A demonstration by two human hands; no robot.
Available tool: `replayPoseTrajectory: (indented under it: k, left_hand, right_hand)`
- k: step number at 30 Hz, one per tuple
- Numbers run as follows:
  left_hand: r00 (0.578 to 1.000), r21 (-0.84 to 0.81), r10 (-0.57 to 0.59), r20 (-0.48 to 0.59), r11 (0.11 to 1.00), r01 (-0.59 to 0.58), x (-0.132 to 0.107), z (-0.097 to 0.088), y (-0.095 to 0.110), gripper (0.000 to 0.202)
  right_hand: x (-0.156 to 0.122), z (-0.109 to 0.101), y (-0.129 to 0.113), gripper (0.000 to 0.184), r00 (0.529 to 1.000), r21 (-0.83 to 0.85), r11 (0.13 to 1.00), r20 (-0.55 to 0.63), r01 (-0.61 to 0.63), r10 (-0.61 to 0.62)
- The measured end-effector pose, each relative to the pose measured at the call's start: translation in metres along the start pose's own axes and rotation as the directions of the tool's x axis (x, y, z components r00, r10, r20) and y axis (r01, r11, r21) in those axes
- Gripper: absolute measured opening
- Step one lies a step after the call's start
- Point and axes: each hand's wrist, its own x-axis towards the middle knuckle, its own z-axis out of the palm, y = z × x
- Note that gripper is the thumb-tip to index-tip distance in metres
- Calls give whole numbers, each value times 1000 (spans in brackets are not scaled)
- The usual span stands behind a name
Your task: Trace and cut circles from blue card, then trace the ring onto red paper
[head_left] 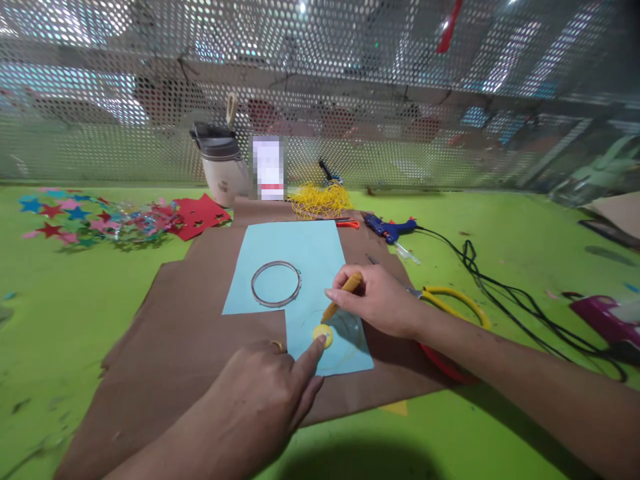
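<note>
A light-blue sheet of paper (300,240) with a cut-out corner lies on brown cardboard (200,347). With its index finger stretched out, my left hand (270,387) presses a small yellow disc (320,331) onto the paper's lower part; the thumb is mostly hidden. My right hand (383,300) is closed around an orange-yellow crayon (351,283), whose tip rests at the disc's upper edge. Faint curved lines show on the paper around the disc. To the left of the crayon, a thin metal ring (253,287) lies flat on the paper.
Yellow-and-red-handled scissors (457,297) lie partly under my right forearm. Behind are a blue glue gun (390,229) with a black cord (470,257), yellow string (323,200), a bottle (225,173), and a blurred phone-like screen (269,167). Coloured stars (53,212) lie left beside red sheets (200,217).
</note>
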Motion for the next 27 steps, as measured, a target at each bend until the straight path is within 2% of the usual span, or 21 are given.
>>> replayPoseTrajectory:
  k: [5,9,11,15,19,22,27]
  left_hand:
    - [1000,17,14,9,1000,-14,0,0,2,40]
    - [1000,52,24,16,998,-25,3,-6,3,41]
    - [999,75,42,0,996,-42,4,-7,3,41]
    - [996,115,69,-50,991,-63,2,3,3,43]
    - [989,129,79,-127,990,-63,-1,22,3,46]
    - [995,139,71,-73,988,-61,-1,24,3,49]
    - [996,102,70,46,992,-75,0,17,3,61]
  right_hand:
    - [-7,-11,4,25,990,53,998,-141,28,-21]
    - [-20,-12,23,32,986,175,985,-163,1,28]
    - [-30,-9,31,33,986,95,995,-166,35,-19]
    - [-48,-4,38,25,969,-231,955,-123,184,-216]
    - [-56,-1,42,24,953,-333,914,-109,232,-282]
    - [-56,2,47,23,949,-359,910,-153,206,-275]
    - [-54,4,48,23,943,-386,903,-184,189,-276]
